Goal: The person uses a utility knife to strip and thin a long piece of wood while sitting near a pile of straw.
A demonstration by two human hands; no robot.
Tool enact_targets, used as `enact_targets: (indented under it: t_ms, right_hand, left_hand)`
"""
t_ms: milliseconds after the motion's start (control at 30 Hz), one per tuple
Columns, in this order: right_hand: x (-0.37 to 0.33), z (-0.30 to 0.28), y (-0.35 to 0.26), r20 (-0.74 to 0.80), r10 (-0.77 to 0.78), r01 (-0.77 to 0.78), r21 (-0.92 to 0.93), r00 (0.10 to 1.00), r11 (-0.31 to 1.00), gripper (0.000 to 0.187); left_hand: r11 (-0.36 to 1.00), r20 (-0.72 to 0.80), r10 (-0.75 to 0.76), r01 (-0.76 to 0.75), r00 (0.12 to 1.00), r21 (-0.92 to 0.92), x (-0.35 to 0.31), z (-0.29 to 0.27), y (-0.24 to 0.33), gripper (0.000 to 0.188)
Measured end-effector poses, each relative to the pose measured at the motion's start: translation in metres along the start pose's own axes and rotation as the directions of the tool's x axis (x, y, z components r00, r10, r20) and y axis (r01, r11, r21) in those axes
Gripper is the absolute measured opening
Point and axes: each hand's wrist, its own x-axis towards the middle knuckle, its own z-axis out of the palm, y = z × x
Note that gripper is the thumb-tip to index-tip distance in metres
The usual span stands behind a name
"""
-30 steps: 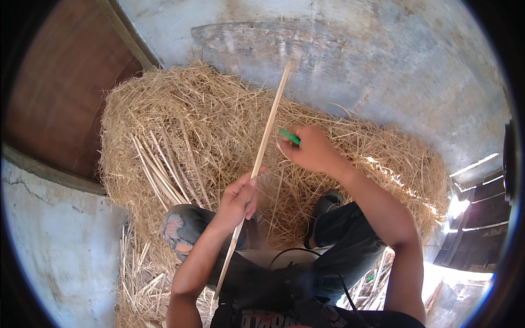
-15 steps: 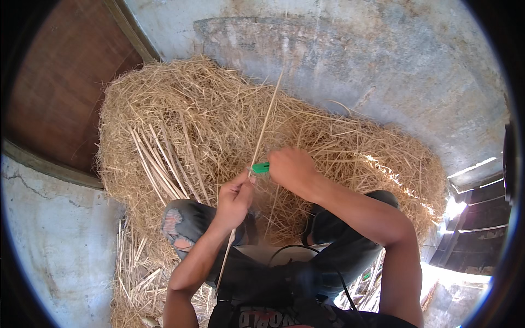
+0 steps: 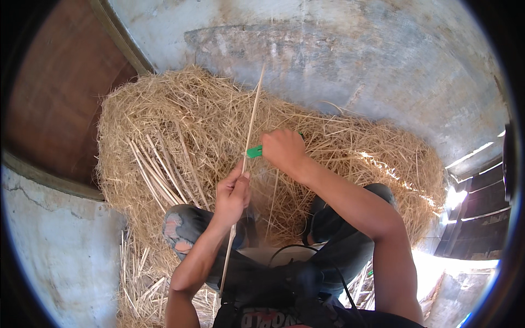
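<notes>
My left hand [image 3: 232,192] is closed around a long, thin bamboo stick [image 3: 252,119], which slants from near my lap up past the straw to the wall. The stick's lower end runs below my fist beside my left forearm. My right hand [image 3: 283,150] grips a green utility knife [image 3: 255,151], its front end against the stick just above my left fingers. The blade is too small to make out. Another bit of the knife shows beyond the right knuckles.
A large heap of dry straw [image 3: 180,104] lies in front of my knees. Several pale sticks [image 3: 158,169] rest on it at the left. A bluish-grey wall [image 3: 350,60] rises behind, with a brown panel [image 3: 65,98] at the far left and dark slats [image 3: 476,224] at the right.
My right hand and the knife have moved up and slightly left along the stick. The stick stands a little more upright, and my left hand still holds it.
</notes>
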Motion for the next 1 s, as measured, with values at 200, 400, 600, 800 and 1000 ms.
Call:
enact_targets:
  t_ms: [200, 400, 600, 800, 1000]
  right_hand:
    - [0.019, 0.002, 0.044, -0.118, 0.088, -0.104, -0.134, 0.989, 0.986, 0.017]
    - [0.041, -0.036, 0.121, -0.066, 0.389, -0.394, -0.204, 0.919, 0.896, 0.021]
    - [0.036, -0.031, 0.189, -0.220, 0.476, -0.517, -0.205, 0.852, 0.831, 0.023]
    - [0.019, -0.026, 0.261, -0.291, 0.730, -0.769, -0.036, 0.619, 0.638, 0.024]
    - [0.002, -0.064, 0.281, -0.236, 0.670, -0.696, -0.042, 0.704, 0.717, 0.022]
  left_hand:
    - [0.998, 0.015, -0.065, 0.065, 0.998, -0.027, -0.004, 0.017, 0.007, 0.050]
    - [0.997, 0.179, -0.061, 0.050, 0.982, 0.064, -0.014, 0.029, -0.003, 0.050]
    - [0.985, 0.233, -0.167, 0.150, 0.958, 0.089, -0.012, 0.031, -0.011, 0.049]
    - [0.912, 0.408, -0.204, 0.022, 0.890, 0.409, -0.044, 0.004, -0.023, 0.040]
    - [0.978, 0.279, -0.200, 0.211, 0.939, -0.008, -0.022, -0.013, -0.022, 0.038]
